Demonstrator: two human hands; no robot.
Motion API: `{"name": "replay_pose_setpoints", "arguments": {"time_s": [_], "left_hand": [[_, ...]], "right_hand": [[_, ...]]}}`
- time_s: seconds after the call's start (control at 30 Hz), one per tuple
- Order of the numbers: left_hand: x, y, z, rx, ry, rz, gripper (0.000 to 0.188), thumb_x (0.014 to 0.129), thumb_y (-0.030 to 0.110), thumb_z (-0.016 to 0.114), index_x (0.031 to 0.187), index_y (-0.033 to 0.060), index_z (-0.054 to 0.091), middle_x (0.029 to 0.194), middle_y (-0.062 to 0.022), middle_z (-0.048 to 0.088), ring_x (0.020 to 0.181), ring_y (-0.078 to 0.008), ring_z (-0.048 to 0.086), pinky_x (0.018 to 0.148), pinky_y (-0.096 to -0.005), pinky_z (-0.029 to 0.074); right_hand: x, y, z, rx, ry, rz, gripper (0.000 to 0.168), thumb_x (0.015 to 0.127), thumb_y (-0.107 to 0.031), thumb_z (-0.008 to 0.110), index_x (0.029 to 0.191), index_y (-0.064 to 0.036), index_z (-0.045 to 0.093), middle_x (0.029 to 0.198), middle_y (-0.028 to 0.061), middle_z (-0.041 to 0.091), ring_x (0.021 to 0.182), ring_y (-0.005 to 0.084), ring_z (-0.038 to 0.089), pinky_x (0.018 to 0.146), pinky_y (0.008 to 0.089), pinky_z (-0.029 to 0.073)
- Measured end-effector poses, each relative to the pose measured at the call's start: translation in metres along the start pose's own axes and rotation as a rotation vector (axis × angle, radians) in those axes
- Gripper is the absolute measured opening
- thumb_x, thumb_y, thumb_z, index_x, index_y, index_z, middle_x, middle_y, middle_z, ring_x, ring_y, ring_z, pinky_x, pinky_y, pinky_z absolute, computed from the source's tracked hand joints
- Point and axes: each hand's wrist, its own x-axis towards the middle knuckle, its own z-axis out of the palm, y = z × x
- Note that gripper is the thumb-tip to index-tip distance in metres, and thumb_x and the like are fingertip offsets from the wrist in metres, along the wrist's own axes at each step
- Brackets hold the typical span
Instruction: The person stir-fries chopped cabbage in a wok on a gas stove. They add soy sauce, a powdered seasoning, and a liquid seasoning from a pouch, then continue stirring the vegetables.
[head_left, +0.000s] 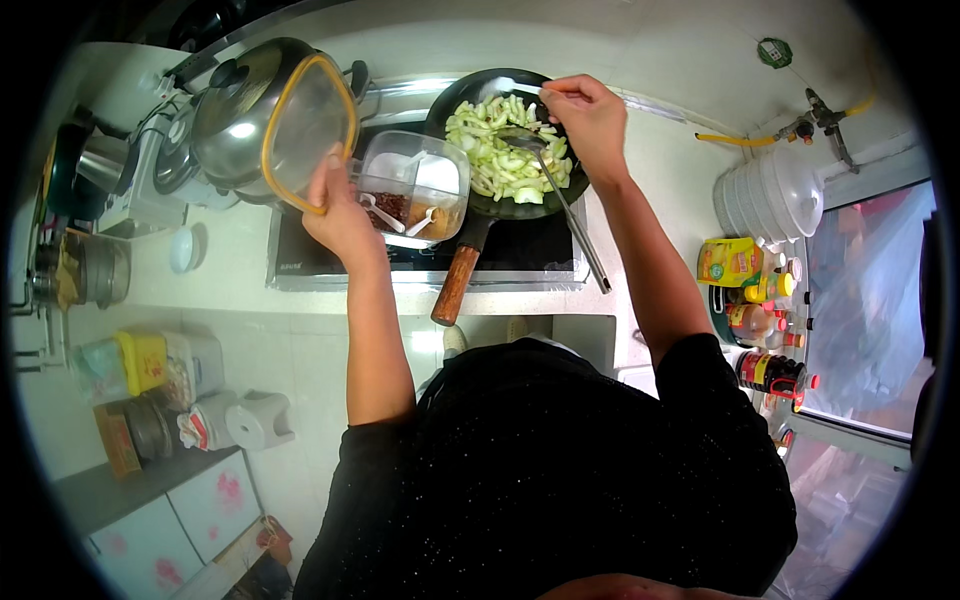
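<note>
My right hand (589, 124) pinches the handle of a small white spoon (510, 85) over the far side of a black wok (442, 112). White grains lie heaped on the spoon. Chopped pale-green vegetable pieces (499, 169) fill the wok, and a metal ladle (564, 206) leans in it, its handle over the near right rim. The wok's wooden handle (456, 285) points towards me. In my left hand (341, 214) is a clear lid with an orange seal (309, 135), held tilted. Beside it stands a clear divided seasoning box (465, 184) with white, dark-red and tan contents and small white spoons.
Under the wok and box is a black glass cooktop (322, 251). A large domed metal lid (244, 127) stands left of my left hand. A small pale bowl (182, 250) sits on the counter. Sauce bottles (772, 375) and a yellow pouch (726, 262) line the right side, near a ribbed white container (769, 193).
</note>
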Motion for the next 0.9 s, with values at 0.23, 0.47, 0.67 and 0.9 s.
{"name": "replay_pose_setpoints", "arguments": {"time_s": [0.23, 0.47, 0.67, 0.9], "left_hand": [[0.001, 0.000, -0.004, 0.034, -0.001, -0.007, 0.025, 0.092, 0.016, 0.062, 0.109, -0.0013, 0.068, 0.103, -0.0087, 0.069, 0.095, -0.0143, 0.062, 0.078, -0.0271, 0.043], [0.004, -0.001, -0.003, 0.029, -0.013, -0.005, 0.025, 0.092, 0.016, 0.061, 0.109, -0.0013, 0.068, 0.102, -0.0085, 0.069, 0.092, -0.0129, 0.061, 0.079, -0.0266, 0.043], [0.000, 0.002, 0.000, 0.017, -0.023, -0.001, 0.025, 0.091, 0.016, 0.062, 0.107, -0.0006, 0.069, 0.101, -0.0085, 0.069, 0.090, -0.0124, 0.061, 0.077, -0.0264, 0.043], [0.000, 0.002, -0.001, 0.002, -0.023, -0.018, 0.024, 0.091, 0.016, 0.063, 0.107, 0.0002, 0.069, 0.101, -0.0079, 0.069, 0.090, -0.0120, 0.060, 0.076, -0.0263, 0.043]], "right_hand": [[-0.005, 0.000, -0.019, -0.013, 0.050, -0.029, 0.011, 0.080, -0.007, 0.070, 0.087, 0.001, 0.069, 0.077, 0.0037, 0.068, 0.069, 0.0068, 0.061, 0.065, 0.0210, 0.049], [-0.002, -0.007, -0.021, -0.037, 0.083, -0.057, 0.011, 0.079, -0.007, 0.069, 0.087, 0.001, 0.068, 0.077, 0.0035, 0.067, 0.069, 0.0068, 0.061, 0.065, 0.0215, 0.049], [-0.007, -0.012, -0.033, -0.049, 0.095, -0.029, 0.012, 0.079, -0.007, 0.069, 0.088, 0.001, 0.069, 0.076, 0.0028, 0.067, 0.069, 0.0069, 0.060, 0.067, 0.0215, 0.049], [-0.005, -0.012, -0.036, -0.036, 0.106, -0.068, 0.013, 0.080, -0.009, 0.070, 0.087, 0.001, 0.069, 0.076, 0.0026, 0.067, 0.069, 0.0067, 0.060, 0.068, 0.0211, 0.049]]}}
